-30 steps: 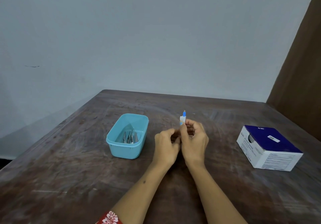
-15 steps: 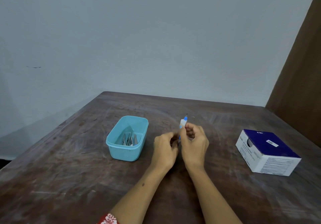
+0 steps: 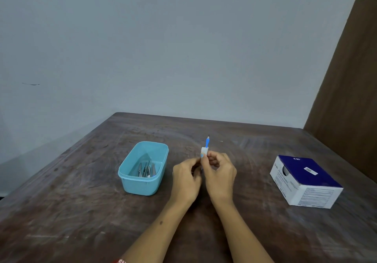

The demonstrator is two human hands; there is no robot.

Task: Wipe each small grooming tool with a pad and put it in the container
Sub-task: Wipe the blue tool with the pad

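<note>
Here right hand (image 3: 219,173) pinches pad (image 3: 204,151) round blue tool (image 3: 207,142); left hand (image 3: 186,178) grips tool's base.

Looks like a plain room in a home: worn, scuffed dark wooden table (image 3: 81,211) pushed against a bare pale grey wall (image 3: 163,48) at 12 o'clock, brown wooden panel (image 3: 350,79) at 2 o'clock. No lab or shop fittings visible.

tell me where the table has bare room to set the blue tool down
Bare wood lies between the hands and the box, left of the tub, and along the far table edge. The gap between tub and hands is narrow.
</note>
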